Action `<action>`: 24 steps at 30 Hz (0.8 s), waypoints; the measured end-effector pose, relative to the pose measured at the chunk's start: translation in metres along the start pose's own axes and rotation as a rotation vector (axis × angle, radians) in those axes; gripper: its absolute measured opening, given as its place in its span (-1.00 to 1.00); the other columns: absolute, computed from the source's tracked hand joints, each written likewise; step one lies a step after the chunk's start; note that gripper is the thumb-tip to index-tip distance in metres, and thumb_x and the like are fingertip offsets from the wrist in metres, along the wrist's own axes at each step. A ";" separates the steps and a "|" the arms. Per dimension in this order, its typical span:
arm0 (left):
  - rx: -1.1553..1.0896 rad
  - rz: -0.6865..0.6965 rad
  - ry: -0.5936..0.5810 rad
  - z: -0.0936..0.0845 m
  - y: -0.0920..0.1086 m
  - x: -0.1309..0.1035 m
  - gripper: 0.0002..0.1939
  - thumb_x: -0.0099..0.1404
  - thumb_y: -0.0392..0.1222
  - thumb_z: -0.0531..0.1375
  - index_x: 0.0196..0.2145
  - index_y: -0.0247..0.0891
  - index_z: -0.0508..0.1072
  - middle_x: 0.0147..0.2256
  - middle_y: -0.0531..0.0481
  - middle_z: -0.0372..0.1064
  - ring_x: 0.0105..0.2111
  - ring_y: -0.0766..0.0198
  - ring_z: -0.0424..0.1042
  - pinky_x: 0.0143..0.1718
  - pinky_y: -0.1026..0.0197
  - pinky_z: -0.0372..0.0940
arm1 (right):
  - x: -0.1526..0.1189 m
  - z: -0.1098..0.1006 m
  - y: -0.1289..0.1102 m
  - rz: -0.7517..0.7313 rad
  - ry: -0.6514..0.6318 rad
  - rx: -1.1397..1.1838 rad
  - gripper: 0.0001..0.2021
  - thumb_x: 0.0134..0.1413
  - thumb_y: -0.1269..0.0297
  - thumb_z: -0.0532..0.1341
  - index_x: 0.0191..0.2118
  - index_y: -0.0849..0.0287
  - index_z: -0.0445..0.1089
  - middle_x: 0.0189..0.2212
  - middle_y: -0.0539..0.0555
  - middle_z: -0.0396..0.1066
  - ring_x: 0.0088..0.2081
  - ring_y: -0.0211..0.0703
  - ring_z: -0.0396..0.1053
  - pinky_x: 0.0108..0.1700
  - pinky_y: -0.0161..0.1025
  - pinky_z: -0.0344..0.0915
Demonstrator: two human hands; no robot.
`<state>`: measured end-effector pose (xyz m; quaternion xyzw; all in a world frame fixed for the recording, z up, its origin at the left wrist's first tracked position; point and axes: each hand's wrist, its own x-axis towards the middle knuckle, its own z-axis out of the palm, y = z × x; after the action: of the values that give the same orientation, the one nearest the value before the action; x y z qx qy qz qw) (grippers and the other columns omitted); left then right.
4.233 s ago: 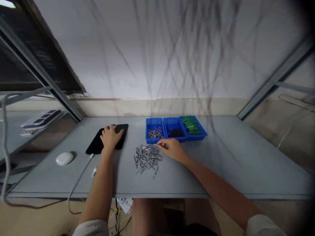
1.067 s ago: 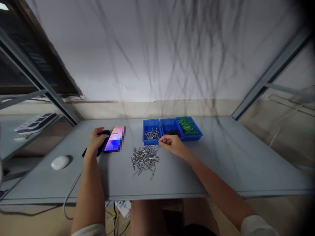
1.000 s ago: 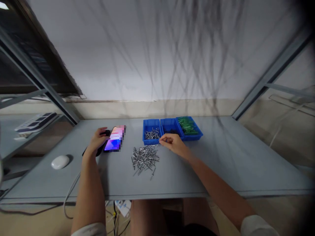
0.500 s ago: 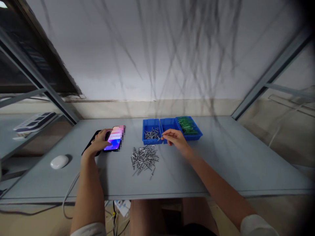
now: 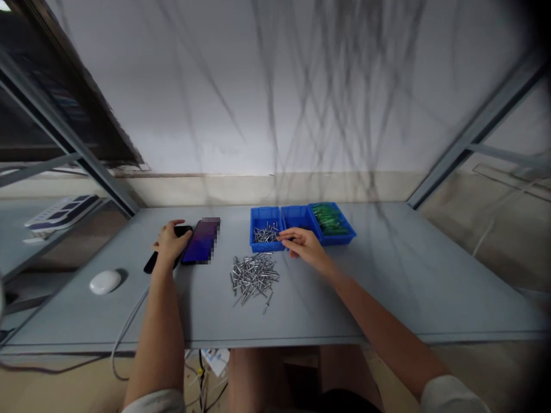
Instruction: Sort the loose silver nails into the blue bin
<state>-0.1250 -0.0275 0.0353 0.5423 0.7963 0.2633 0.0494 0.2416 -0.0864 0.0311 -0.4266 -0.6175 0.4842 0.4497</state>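
Observation:
My left hand (image 5: 171,245) straddles a flat black device (image 5: 150,264), thumb at one edge and fingers at the other. Just right of it, a phone (image 5: 200,244) lies with its screen dimmed. My right hand (image 5: 305,248) hovers at the front right corner of the left blue bin (image 5: 257,248), fingertips slightly apart and no rivet visible between them. Metal pop rivets (image 5: 267,233) lie in that bin. A loose pile of the same rivets (image 5: 253,276) is spread on the table in front of it.
Beside the left bin are a middle blue bin (image 5: 296,213) and a right bin holding green packets (image 5: 328,219). A white rounded object (image 5: 105,282) sits at the left, near a pale cable (image 5: 129,321). Metal frame posts flank the table (image 5: 387,275).
My left hand has moved off the phone screen onto the black device, and the screen has dimmed. The rivet seen at my right fingertips no longer shows; those fingers have parted slightly.

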 end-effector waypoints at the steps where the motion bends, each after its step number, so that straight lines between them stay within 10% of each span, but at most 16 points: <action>1: 0.006 -0.006 -0.021 0.001 0.000 0.000 -0.54 0.17 -0.04 0.14 0.03 -0.14 0.32 0.05 -0.26 0.27 0.09 -0.14 0.22 0.05 -0.30 0.05 | -0.001 0.000 -0.001 0.002 -0.025 -0.018 -0.70 -0.03 0.15 0.26 -0.18 0.21 0.45 -0.29 0.13 0.51 -0.62 -0.38 0.30 -0.60 -0.38 0.20; 7: 0.058 -0.026 -0.125 0.004 0.005 -0.003 -0.47 0.11 -0.06 0.21 0.07 -0.09 0.31 0.08 -0.21 0.25 0.14 -0.16 0.16 0.09 -0.28 0.01 | -0.007 0.002 0.001 -0.005 -0.250 -0.293 -0.75 0.02 0.24 0.25 -0.19 0.22 0.50 -0.43 0.05 0.45 -0.54 -0.34 0.28 -0.52 -0.38 0.15; 24: -0.053 0.000 -0.001 0.003 0.015 -0.007 -0.56 0.15 -0.03 0.18 0.00 -0.13 0.37 0.06 -0.24 0.26 0.10 -0.10 0.21 0.09 -0.23 0.00 | -0.014 0.010 0.000 -0.090 -0.311 -0.832 -0.80 0.00 0.38 0.24 -0.22 0.07 0.52 -0.50 -0.04 0.46 -0.44 -0.23 0.36 -0.41 -0.34 0.06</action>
<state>-0.1086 -0.0281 0.0382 0.5410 0.7890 0.2842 0.0641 0.2347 -0.1018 0.0279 -0.4660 -0.8380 0.2329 0.1622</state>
